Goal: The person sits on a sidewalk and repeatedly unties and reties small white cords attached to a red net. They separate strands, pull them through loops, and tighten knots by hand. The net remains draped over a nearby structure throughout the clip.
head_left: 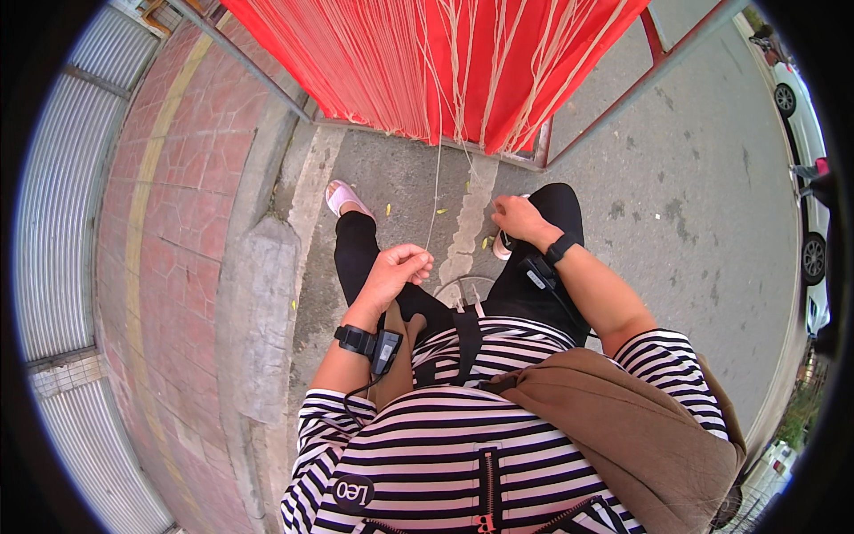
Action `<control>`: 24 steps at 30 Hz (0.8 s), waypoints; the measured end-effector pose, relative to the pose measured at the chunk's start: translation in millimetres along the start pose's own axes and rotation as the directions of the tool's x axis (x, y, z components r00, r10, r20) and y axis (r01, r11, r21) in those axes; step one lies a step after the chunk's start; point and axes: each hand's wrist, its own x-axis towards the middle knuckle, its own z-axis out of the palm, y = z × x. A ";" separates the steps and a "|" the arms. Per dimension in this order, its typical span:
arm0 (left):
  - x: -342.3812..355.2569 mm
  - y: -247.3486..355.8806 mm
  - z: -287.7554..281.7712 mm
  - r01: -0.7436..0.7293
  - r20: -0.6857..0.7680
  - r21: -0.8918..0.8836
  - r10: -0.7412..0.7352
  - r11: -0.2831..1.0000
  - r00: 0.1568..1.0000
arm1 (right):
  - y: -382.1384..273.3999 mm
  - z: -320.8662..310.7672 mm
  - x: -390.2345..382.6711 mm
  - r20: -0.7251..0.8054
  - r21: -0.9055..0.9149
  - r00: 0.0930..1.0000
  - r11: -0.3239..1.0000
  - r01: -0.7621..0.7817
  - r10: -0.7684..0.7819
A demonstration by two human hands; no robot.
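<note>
My left hand (400,270) is closed in a pinch on a thin pale string (437,191), in front of my lap. The string runs away from my fingertips to the lower edge of a red cloth (454,67). Many pale cords (374,62) hang over that cloth, dense on the left and in loose strands on the right. My right hand (523,220) is by my right knee, fingers curled inward; whatever they may hold is hidden. Both wrists carry dark bands with small black devices.
A metal frame (614,111) surrounds the cloth and stands on grey pavement (685,222). Left are a kerb (271,320), red paving (191,160) and a corrugated shutter (58,222). White cars (808,142) are at the far right. I sit with both feet near the frame.
</note>
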 end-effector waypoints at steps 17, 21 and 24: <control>61.3 -19.0 36.1 0.037 0.294 0.251 -0.113 0.967 0.949 | -73.6 -14.5 -15.4 0.346 0.933 0.913 0.187 -0.309 -0.218; 66.9 -21.1 25.7 0.068 0.172 0.092 -0.084 0.993 0.982 | -57.5 -23.8 -8.6 0.317 0.913 0.946 0.289 -0.288 -0.059; 67.0 -22.9 10.7 0.063 0.021 -0.037 -0.062 0.997 0.998 | -39.0 -26.8 -3.7 0.284 0.898 0.957 0.337 -0.284 0.051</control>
